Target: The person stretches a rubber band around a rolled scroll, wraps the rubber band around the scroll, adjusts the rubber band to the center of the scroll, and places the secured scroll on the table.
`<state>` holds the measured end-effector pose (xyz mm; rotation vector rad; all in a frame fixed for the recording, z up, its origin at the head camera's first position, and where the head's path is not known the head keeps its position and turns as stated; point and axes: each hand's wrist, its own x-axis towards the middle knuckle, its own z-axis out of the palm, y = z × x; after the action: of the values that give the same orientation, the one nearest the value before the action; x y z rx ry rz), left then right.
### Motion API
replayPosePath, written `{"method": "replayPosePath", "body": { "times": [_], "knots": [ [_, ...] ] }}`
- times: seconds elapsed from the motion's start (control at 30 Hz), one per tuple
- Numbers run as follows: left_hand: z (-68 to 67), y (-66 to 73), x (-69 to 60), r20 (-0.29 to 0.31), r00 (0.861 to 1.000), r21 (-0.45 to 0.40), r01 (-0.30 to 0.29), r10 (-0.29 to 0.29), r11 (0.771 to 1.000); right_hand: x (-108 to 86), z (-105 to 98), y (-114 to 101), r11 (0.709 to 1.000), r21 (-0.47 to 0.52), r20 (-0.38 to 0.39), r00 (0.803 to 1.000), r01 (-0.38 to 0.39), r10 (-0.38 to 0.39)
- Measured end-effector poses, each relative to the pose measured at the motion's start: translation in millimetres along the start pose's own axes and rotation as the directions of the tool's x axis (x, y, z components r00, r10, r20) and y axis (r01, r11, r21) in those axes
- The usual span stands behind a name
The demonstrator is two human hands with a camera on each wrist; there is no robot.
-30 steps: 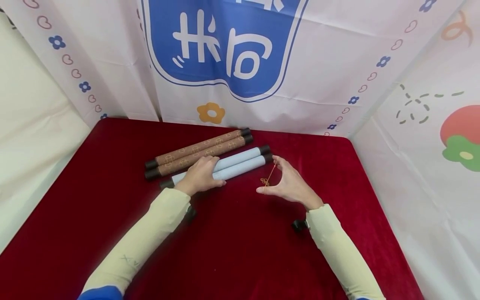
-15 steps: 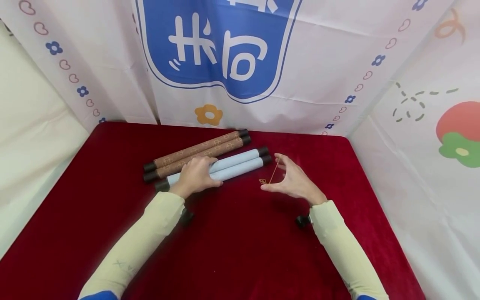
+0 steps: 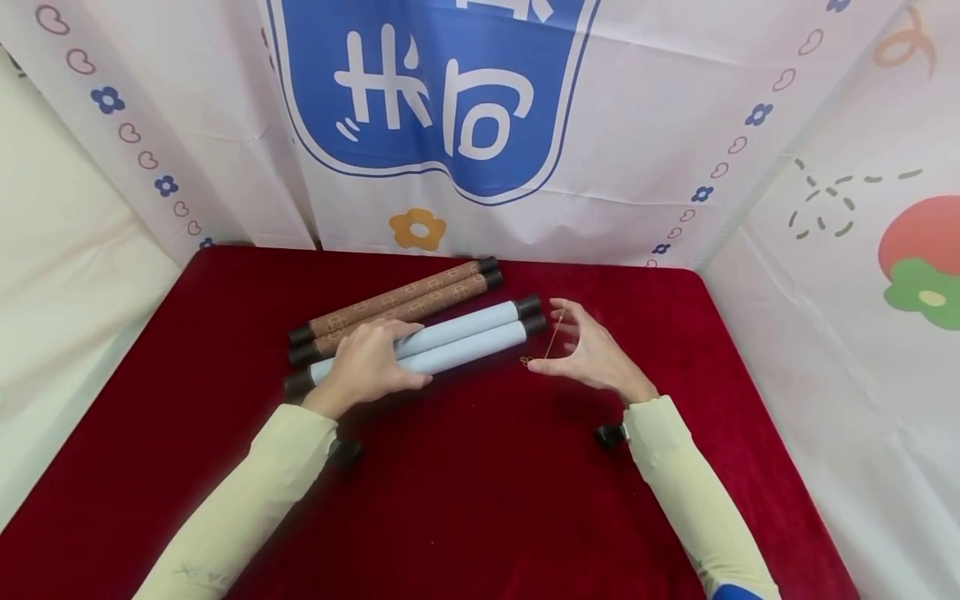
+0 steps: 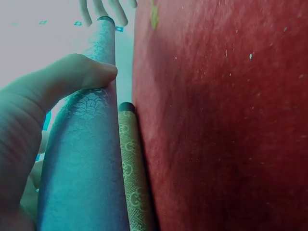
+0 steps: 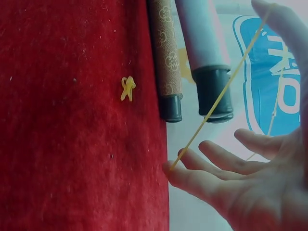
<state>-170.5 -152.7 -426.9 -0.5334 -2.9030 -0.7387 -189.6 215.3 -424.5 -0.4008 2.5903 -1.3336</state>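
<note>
My left hand (image 3: 367,362) grips the left part of two light blue scrolls (image 3: 465,349) with dark end knobs, lying side by side. In the right wrist view, their dark ends (image 5: 214,94) are lifted off the red cloth. A thin yellow rubber band (image 5: 219,98) is stretched between the thumb and fingertips of my spread right hand (image 3: 596,358), just off the scrolls' right ends and not around them. On the cloth near that thumb lies a small clump of yellow rubber bands (image 5: 128,88). The left hand's fingers are partly hidden behind the scrolls.
Two brown patterned scrolls (image 3: 442,301) with dark ends lie side by side behind the blue pair. A red velvet cloth (image 3: 480,483) covers the table. White printed curtains (image 3: 600,225) stand along its back and sides.
The left hand has slid leftward along the blue scrolls and they have risen off the cloth. My right hand has shifted slightly right and away from me, with the rubber band still stretched.
</note>
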Motion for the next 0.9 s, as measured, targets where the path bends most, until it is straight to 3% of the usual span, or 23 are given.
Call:
{"method": "replayPosePath", "body": {
  "times": [0.27,0.53,0.9],
  "knots": [
    [-5.8,4.7,-17.7,0.011,0.999,-0.019,-0.036,0.036,0.999,3.2,3.5,-4.4,0.991,0.131,0.022,0.999,0.022,-0.025],
    [-9.8,13.3,-27.7,-0.011,0.998,-0.063,-0.059,0.058,0.996,3.7,8.4,-11.7,0.976,0.195,0.027,0.994,0.099,-0.106],
    [-10.6,20.4,-31.7,-0.018,0.994,-0.089,-0.106,0.105,0.99,1.0,18.1,-19.6,0.941,0.33,-0.019,0.997,0.074,-0.071]
  ]
}}
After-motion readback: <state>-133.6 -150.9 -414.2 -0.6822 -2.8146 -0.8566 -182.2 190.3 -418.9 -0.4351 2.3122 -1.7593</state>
